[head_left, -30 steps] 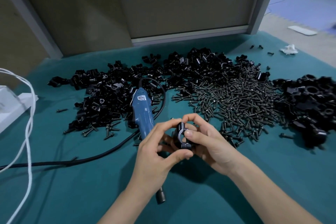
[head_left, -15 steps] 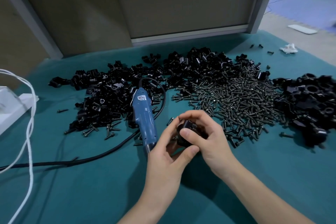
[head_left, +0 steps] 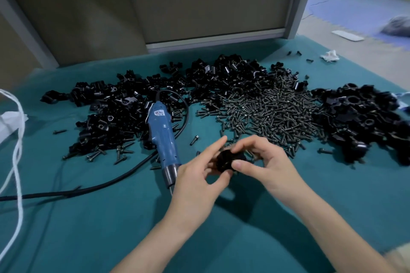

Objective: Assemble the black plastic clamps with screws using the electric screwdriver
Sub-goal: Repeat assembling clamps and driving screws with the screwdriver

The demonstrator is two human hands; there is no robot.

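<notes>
A black plastic clamp (head_left: 226, 160) is held between both hands above the teal cloth, blurred by motion. My left hand (head_left: 197, 184) pinches it from the left with thumb and fingers. My right hand (head_left: 264, 166) grips it from the right, thumb across its front. The blue electric screwdriver (head_left: 163, 137) lies on the cloth just left of my left hand, tip toward me, untouched. A wide pile of dark screws (head_left: 266, 113) spreads behind my hands. Loose black clamp parts (head_left: 115, 113) are heaped at the back left.
A heap of black clamps (head_left: 363, 117) lies at the right. The screwdriver's black cable (head_left: 93, 190) runs left across the teal cloth (head_left: 88, 228). White cords (head_left: 17, 150) hang at the left edge. A grey partition (head_left: 199, 6) stands behind the table.
Both hands have moved the clamp away from me toward the screw pile and turned it between the fingers. The screwdriver has stayed where it lay.
</notes>
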